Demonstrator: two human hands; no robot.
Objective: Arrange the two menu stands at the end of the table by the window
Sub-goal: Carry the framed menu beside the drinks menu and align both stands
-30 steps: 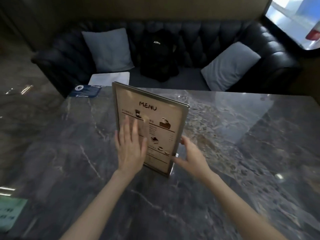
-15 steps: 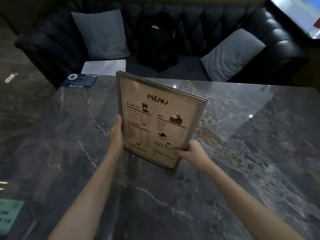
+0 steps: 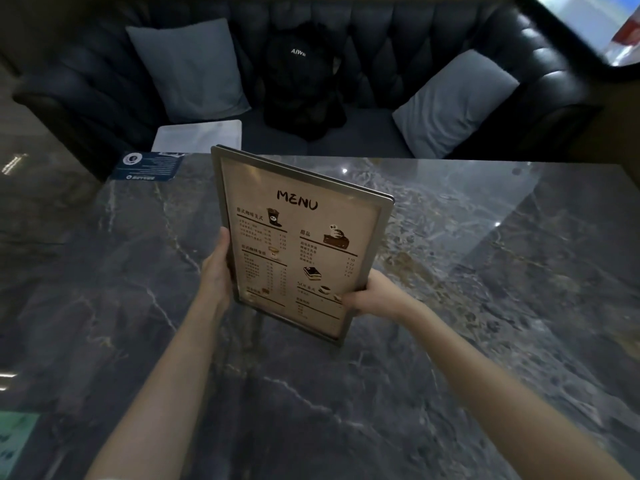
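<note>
Metal-framed menu stand (image 3: pixel 298 237), earlier touched flat-palmed, is now clamped by left hand (image 3: pixel 216 271) and right hand (image 3: pixel 372 296).

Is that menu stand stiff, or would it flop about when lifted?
Probably stiff: the menu stand keeps a flat face and straight metal-looking frame while the left hand and right hand grip only its side edges. Tall and thin, it might tip easily once set down.

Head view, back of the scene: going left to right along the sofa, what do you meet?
Left grey cushion → black backpack → right grey cushion → window at the top right corner.
</note>
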